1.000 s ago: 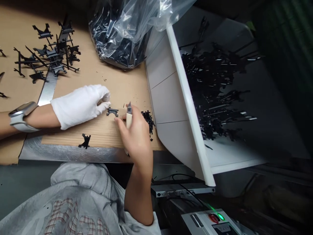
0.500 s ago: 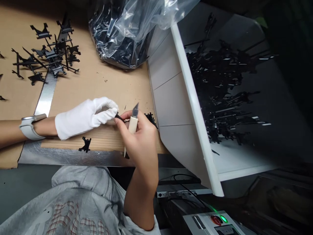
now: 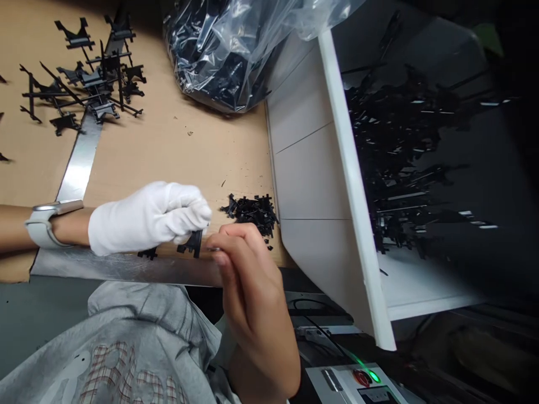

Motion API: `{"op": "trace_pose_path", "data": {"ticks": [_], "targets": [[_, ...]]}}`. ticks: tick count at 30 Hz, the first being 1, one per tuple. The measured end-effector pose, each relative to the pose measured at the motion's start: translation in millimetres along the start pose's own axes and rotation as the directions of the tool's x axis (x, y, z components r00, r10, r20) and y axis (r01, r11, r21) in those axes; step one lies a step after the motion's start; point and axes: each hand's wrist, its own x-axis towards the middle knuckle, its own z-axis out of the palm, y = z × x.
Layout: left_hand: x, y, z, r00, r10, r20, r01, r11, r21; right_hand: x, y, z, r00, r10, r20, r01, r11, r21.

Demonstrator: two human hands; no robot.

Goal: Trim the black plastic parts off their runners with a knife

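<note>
My left hand [image 3: 149, 216], in a white glove, pinches a small black plastic part [image 3: 191, 244] just above the near edge of the cardboard-covered table [image 3: 177, 146]. My bare right hand [image 3: 248, 280] is closed in a fist right beside that part, fingertips touching or nearly touching it. The craft knife it held a moment ago is hidden inside the fist. Another small black part [image 3: 147, 253] lies under my left hand on the silver tape. A little heap of black trimmings [image 3: 250, 210] lies just beyond my right hand.
A cluster of black parts on runners [image 3: 90, 84] lies at the far left. A clear bag of black parts [image 3: 227, 50] stands at the back. A white bin [image 3: 345, 185] holding many black runners stands on the right. A control panel with red and green lights [image 3: 364, 377] sits below.
My left hand lifted the black part off the table and drew it toward me. My right hand turned over and closed, so the knife blade no longer shows.
</note>
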Motion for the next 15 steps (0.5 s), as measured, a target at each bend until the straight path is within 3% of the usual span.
{"op": "trace_pose_path", "data": {"ticks": [3, 9, 15], "targets": [[-2, 0, -2, 0.994, 0.035, 0.099, -0.039, 0.998, 0.04, -3, 6, 3, 0.999, -0.028, -0.036, 0.028, 1.0, 0.011], [-5, 3, 3, 0.992, -0.096, 0.085, 0.1, 0.994, -0.052, -12, 12, 3, 0.993, -0.071, -0.097, 0.07, 0.997, -0.018], [-5, 1, 2, 0.975, -0.174, 0.134, 0.188, 0.978, -0.093, -7, 2, 20, 0.983, 0.072, -0.167, -0.018, 0.953, 0.303]]}}
